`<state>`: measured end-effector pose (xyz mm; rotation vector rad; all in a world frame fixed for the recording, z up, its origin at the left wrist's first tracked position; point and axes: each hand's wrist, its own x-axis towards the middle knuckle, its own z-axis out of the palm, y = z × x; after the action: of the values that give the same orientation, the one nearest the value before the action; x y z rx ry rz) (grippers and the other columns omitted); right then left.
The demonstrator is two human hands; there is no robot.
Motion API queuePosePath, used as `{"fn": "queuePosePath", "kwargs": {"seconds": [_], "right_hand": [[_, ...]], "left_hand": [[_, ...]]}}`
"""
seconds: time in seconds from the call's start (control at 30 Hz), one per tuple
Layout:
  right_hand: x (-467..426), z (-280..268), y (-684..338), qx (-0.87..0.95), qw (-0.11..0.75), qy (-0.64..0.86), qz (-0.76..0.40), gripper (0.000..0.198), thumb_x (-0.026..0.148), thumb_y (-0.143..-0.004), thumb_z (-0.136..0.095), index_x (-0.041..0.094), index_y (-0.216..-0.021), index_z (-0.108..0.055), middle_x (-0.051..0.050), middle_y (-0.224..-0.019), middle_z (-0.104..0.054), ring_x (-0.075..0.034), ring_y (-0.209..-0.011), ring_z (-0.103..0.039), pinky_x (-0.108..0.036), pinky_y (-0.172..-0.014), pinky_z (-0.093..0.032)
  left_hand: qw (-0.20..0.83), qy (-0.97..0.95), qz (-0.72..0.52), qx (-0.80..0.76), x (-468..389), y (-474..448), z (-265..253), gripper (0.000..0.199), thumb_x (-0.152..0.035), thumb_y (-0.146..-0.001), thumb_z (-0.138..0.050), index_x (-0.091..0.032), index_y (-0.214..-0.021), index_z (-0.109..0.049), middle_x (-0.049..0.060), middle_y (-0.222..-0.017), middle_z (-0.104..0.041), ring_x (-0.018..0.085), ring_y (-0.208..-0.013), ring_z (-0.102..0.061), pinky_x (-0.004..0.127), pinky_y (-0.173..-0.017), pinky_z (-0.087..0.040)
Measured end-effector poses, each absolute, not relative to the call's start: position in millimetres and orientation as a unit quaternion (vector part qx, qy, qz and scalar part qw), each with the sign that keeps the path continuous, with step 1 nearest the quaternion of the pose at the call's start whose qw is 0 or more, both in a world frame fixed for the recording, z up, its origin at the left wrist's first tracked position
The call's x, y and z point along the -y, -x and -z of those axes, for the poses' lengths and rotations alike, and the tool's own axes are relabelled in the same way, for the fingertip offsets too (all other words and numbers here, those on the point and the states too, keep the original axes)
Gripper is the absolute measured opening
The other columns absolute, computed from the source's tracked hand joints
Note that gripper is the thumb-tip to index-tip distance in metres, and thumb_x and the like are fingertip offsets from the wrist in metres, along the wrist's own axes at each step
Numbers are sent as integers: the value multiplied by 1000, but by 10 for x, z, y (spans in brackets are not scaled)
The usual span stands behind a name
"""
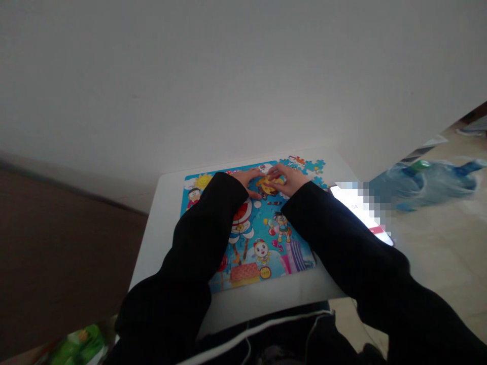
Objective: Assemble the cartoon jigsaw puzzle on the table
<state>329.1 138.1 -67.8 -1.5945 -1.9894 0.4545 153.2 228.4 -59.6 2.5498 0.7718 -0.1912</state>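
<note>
A cartoon jigsaw puzzle (262, 223), mostly blue, lies on a small white table. My left hand (249, 180) rests on its upper part, fingers stretched out and apart, thumb pointing right. Beside it, my right hand (289, 180) has its thumb and fingertips drawn together low over the puzzle's upper right part. Whatever may be between those fingertips is too small to make out. Loose puzzle pieces (317, 166) lie in a cluster just beyond the puzzle's upper right corner. My left sleeve covers part of the picture.
A phone with a lit screen (352, 208) lies at the table's right edge, close to my right forearm. The white table (154, 228) stands against a pale wall (243, 91). Large clear-blue plastic bottles (437, 182) are on the tiled floor to the right. A white cable (262, 329) crosses my lap.
</note>
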Motion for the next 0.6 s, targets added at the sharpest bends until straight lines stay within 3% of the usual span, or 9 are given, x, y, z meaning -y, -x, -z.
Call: {"fn": "queuePosePath", "kwargs": {"seconds": [0.13,0.33,0.47,0.6], "right_hand": [[-1243,755,-3254,760,217,607,-82,28,42,-66,-64,21,-84,-63,-5,-83,-67,-21,-79,-60,-36,-75,-45],[-1257,898,-3131,782,218,583,-32,24,37,-73,-57,19,-87,-67,-7,-87,-68,-20,-82,-59,-32,-76,-45],[-1275,899,-3192,781,223,582,-42,26,33,-68,-60,21,-89,-68,-4,-85,-68,-20,-81,-59,-32,-75,-46],[-1258,830,-3266,760,209,612,-59,30,29,-63,-63,25,-92,-68,-2,-79,-68,-20,-79,-58,-33,-72,-47]], "left_hand": [[228,-937,58,-258,-2293,-1536,595,55,-48,-65,-64,-20,-110,-49,9,-129,-43,27,-118,-42,38,-96,-34],[233,-942,62,-232,-2293,-1535,578,38,-43,-70,-62,-19,-98,-54,9,-127,-45,24,-122,-36,37,-99,-32],[232,-940,74,-240,-2296,-1539,570,33,-42,-74,-58,-20,-98,-55,7,-129,-43,23,-125,-32,36,-101,-28],[220,-942,75,-241,-2278,-1558,541,25,-37,-78,-54,-17,-95,-55,8,-125,-46,22,-119,-39,33,-97,-32]]}}
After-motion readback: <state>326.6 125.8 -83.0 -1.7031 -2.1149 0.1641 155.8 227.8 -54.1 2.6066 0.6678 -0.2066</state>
